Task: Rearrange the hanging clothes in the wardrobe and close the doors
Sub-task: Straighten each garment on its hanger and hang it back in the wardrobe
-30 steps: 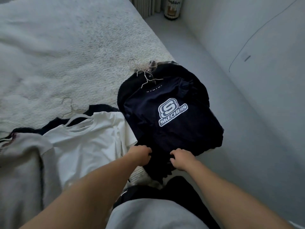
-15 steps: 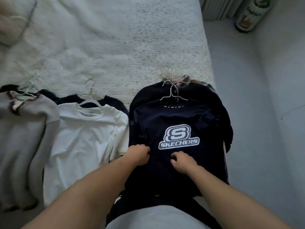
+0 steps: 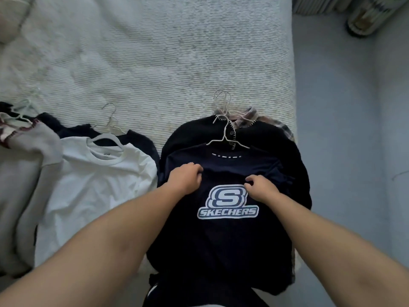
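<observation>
Both hands, left hand and right hand, fingers curled pinching the navy shirt, likely to lift it off the bed.

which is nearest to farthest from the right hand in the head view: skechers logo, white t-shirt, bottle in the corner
From the right hand:
1. Skechers logo, touching the hand's lower left edge, on the navy t-shirt.
2. White t-shirt, on the bed to the left, past the left hand.
3. Bottle, on the floor at the top right corner.
</observation>
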